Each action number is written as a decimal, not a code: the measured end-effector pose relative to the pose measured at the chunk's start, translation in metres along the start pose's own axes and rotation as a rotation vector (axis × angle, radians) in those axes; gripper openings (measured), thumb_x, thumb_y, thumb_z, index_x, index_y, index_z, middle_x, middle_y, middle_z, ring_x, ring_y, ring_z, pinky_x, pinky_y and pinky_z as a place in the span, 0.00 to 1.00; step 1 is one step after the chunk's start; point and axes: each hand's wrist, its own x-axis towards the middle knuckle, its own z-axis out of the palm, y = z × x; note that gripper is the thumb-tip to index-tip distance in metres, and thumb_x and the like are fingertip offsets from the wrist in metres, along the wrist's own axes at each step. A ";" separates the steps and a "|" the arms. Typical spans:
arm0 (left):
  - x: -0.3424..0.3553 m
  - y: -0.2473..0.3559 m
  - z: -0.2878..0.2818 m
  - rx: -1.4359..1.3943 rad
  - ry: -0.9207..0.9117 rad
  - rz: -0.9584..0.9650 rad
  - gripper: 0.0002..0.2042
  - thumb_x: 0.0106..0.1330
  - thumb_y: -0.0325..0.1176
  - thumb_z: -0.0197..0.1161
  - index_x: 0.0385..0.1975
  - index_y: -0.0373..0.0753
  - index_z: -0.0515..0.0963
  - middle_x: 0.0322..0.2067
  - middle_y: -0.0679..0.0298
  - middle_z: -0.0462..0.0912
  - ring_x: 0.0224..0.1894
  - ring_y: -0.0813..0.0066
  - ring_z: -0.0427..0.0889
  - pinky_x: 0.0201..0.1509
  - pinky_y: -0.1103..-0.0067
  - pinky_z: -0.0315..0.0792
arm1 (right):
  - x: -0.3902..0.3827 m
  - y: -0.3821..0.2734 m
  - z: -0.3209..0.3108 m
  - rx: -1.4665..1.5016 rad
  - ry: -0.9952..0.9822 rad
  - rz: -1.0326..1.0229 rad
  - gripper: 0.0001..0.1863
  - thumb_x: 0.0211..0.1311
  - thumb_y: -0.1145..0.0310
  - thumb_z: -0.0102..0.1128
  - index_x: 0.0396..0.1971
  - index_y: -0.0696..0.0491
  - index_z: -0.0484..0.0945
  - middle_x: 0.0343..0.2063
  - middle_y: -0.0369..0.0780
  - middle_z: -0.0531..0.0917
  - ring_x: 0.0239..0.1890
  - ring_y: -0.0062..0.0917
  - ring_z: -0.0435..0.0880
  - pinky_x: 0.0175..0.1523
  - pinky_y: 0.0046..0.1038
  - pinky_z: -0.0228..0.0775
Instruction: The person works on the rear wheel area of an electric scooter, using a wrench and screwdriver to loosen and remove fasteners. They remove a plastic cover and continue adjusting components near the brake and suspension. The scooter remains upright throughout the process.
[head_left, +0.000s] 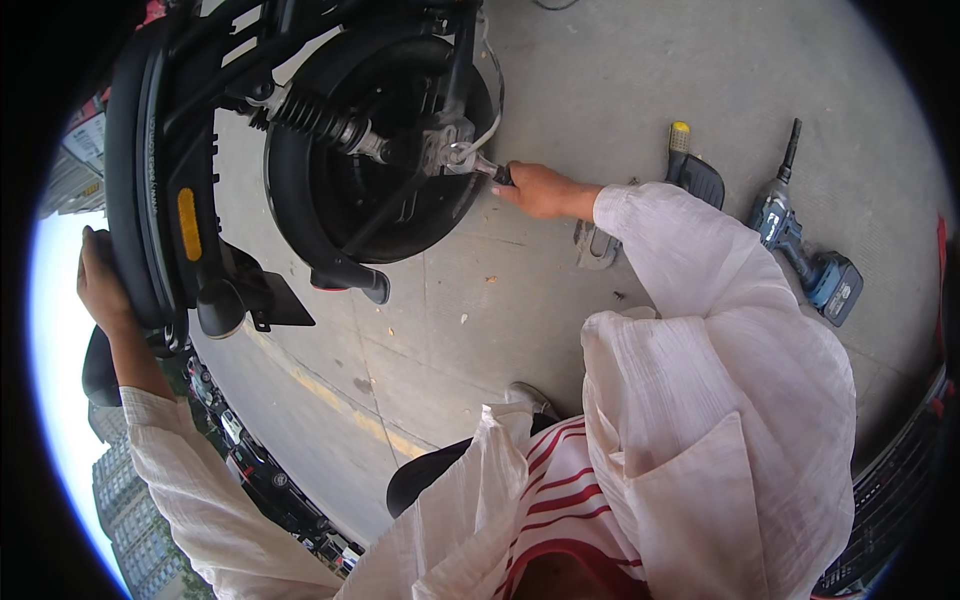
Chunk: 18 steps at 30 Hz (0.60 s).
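A black two-wheeled vehicle fills the upper left, with a spring shock (312, 118) and a rear wheel (300, 200). My left hand (105, 285) grips the long padded black part (145, 160) at its far left. My right hand (540, 192) is closed on a metal tool (492, 171) with a dark handle, which meets the silver bracket (443, 148) at the wheel's hub; a pale cable loops beside it. The tool's far end is hard to make out. A blue cordless power tool (830, 285) with a long socket lies on the concrete at the right.
A dark flat part with a yellow tip (680, 137) lies right of my right hand, beside a metal plate (598, 245), partly behind my sleeve. My shoe (528, 395) is on the pavement (420, 340). Parked cars (250, 460) and buildings (120, 490) show at the left.
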 end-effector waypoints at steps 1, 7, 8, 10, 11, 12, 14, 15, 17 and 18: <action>-0.006 0.000 -0.004 0.012 0.007 -0.020 0.19 0.72 0.47 0.58 0.35 0.35 0.83 0.27 0.69 0.80 0.32 0.82 0.75 0.41 0.84 0.69 | 0.006 -0.015 -0.035 -0.118 -0.003 0.070 0.19 0.68 0.55 0.59 0.43 0.58 0.73 0.35 0.48 0.82 0.41 0.43 0.82 0.47 0.42 0.71; -0.001 0.002 -0.019 0.024 -0.013 -0.014 0.19 0.72 0.47 0.58 0.33 0.35 0.83 0.26 0.69 0.79 0.30 0.82 0.74 0.39 0.84 0.68 | 0.033 -0.011 -0.084 -0.538 0.606 -0.445 0.13 0.57 0.68 0.65 0.42 0.51 0.76 0.35 0.43 0.81 0.45 0.40 0.79 0.55 0.40 0.63; -0.001 -0.002 -0.012 0.018 -0.016 -0.019 0.19 0.72 0.47 0.58 0.33 0.35 0.83 0.26 0.69 0.79 0.30 0.82 0.73 0.39 0.84 0.68 | 0.024 -0.004 -0.075 -0.510 0.587 -0.378 0.12 0.59 0.65 0.65 0.41 0.51 0.76 0.34 0.43 0.81 0.44 0.40 0.80 0.54 0.40 0.64; 0.001 -0.008 -0.002 -0.023 -0.030 -0.031 0.19 0.72 0.47 0.58 0.33 0.35 0.83 0.26 0.69 0.79 0.30 0.82 0.73 0.38 0.84 0.67 | 0.008 0.002 -0.058 -0.389 0.445 -0.182 0.12 0.62 0.61 0.63 0.41 0.51 0.77 0.34 0.43 0.82 0.43 0.39 0.80 0.53 0.41 0.64; 0.001 -0.007 -0.005 -0.015 -0.025 -0.033 0.19 0.72 0.47 0.58 0.33 0.35 0.83 0.26 0.69 0.79 0.30 0.82 0.73 0.38 0.84 0.67 | 0.001 -0.003 -0.049 -0.290 0.319 -0.065 0.13 0.64 0.59 0.62 0.41 0.52 0.76 0.34 0.43 0.82 0.42 0.40 0.81 0.53 0.42 0.64; 0.001 -0.008 -0.007 -0.009 -0.021 -0.036 0.19 0.72 0.47 0.58 0.33 0.35 0.83 0.26 0.69 0.79 0.30 0.82 0.73 0.38 0.84 0.67 | -0.003 -0.001 -0.031 -0.140 0.227 0.032 0.14 0.65 0.57 0.60 0.41 0.53 0.76 0.34 0.44 0.82 0.41 0.40 0.81 0.51 0.41 0.65; 0.000 -0.002 0.002 -0.044 -0.015 0.001 0.19 0.72 0.47 0.58 0.33 0.36 0.83 0.26 0.69 0.79 0.30 0.82 0.74 0.38 0.84 0.67 | -0.012 0.015 0.003 0.091 0.114 0.176 0.17 0.68 0.54 0.59 0.40 0.54 0.75 0.34 0.46 0.82 0.41 0.40 0.81 0.48 0.40 0.67; -0.001 -0.001 0.005 -0.059 -0.010 0.015 0.19 0.72 0.47 0.58 0.33 0.36 0.83 0.26 0.69 0.79 0.30 0.82 0.74 0.38 0.84 0.67 | -0.018 0.019 0.014 0.180 0.081 0.213 0.18 0.68 0.52 0.58 0.39 0.55 0.75 0.33 0.47 0.81 0.40 0.39 0.81 0.46 0.40 0.68; -0.003 0.001 -0.002 -0.052 -0.010 -0.020 0.19 0.72 0.48 0.58 0.33 0.36 0.83 0.26 0.69 0.79 0.30 0.82 0.74 0.38 0.84 0.67 | -0.033 0.005 0.027 0.288 -0.006 0.229 0.16 0.71 0.55 0.55 0.36 0.55 0.73 0.28 0.41 0.77 0.34 0.31 0.76 0.44 0.37 0.69; -0.003 0.003 -0.008 -0.043 -0.007 -0.036 0.19 0.72 0.48 0.58 0.33 0.36 0.83 0.26 0.69 0.80 0.30 0.82 0.74 0.38 0.84 0.68 | -0.038 -0.004 0.033 0.344 -0.053 0.233 0.16 0.73 0.56 0.53 0.34 0.55 0.72 0.26 0.38 0.75 0.31 0.27 0.74 0.42 0.36 0.69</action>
